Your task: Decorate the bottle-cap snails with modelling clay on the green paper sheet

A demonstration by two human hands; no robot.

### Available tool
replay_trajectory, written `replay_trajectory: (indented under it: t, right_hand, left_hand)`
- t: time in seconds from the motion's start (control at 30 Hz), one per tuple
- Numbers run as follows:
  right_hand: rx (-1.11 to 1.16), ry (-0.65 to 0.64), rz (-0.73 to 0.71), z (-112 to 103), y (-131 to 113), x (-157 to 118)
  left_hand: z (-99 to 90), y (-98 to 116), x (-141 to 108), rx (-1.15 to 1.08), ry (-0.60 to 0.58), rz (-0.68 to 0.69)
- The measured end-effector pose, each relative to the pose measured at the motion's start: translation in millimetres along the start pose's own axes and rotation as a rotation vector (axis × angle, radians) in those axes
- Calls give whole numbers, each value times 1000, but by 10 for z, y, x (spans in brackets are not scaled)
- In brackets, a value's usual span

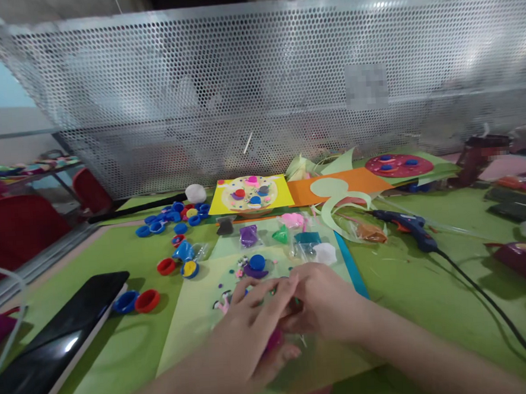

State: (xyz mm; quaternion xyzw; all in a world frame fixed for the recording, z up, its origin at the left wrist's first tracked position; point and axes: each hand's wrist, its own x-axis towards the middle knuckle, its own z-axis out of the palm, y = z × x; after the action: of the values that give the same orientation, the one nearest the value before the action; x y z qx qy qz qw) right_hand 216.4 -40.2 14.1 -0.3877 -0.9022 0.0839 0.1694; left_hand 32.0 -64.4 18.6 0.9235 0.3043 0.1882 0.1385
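Note:
My left hand (248,325) rests over a pale yellow sheet (182,335) with its fingers stretched out and the thumb apart. Touching its fingertips is my right hand (325,297), curled closed; anything in its fingers is hidden. Beneath both hands lies a decorated craft piece with a blue bottle cap (257,262), small flowers and dots; most of it is covered. Something magenta (272,342) shows under my left palm. Just beyond are small bags of modelling clay: purple (248,236), green (281,235), pink (292,220) and white (325,254).
On the left are a phone (58,340), a red bottle cap (147,300) and several blue caps. A glue gun (407,227) with a black cord lies right, near paper cut-outs (329,187). A finished-looking yellow card (218,199) stands before the perforated metal panel (256,90).

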Motion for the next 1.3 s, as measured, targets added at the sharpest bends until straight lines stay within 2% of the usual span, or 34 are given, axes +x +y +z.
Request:
replay_trajectory:
  t: [0.13, 0.33, 0.53, 0.63, 0.8, 1.03, 1.2, 1.3]
  right_hand:
    - [-90, 60, -40, 49, -27, -10]
    - [-157, 57, -37, -134, 23, -14]
    - [-165, 83, -43, 6, -36, 11]
    - [-193, 73, 6, 19, -50, 16]
    - [-172, 85, 30, -134, 17, 0]
    - [-215, 62, 10, -13, -46, 13]
    - [-202, 97, 30, -115, -22, 1]
    - [-227, 128, -9, -112, -6, 0]
  left_hand:
    - [36, 35, 25, 132, -50, 54]
    - [-21, -48, -16, 134, 122, 75]
    - [87, 30, 14, 235, 18, 113]
    - [92, 45, 24, 255, 41, 107]
    - [-9, 15, -30, 219, 145, 39]
    - [173, 72, -13, 238, 54, 74]
    - [86, 36, -47, 308, 148, 73]
    - [53, 52, -49, 268, 120, 46]
